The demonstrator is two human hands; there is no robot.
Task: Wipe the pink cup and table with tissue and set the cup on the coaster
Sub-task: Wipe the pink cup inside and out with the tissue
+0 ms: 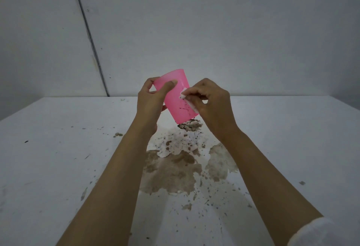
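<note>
Above the table (48, 148), pink cup (176, 97) tilts, narrow end down.

Cup (176, 97) held up above the table (48, 158), tilted, w/ left hand (151, 99) on its left side & right hand (212, 105) on its right, pressing a tissue (185, 94) to the cup wall. Directly below the cup, on the table, sits a small clump of debris (190, 125). Nearer the person, btwn the forearms, a wide spill (175, 171) lies on the tabletop; wall (214, 31) stands behind the table's far edge.
</note>
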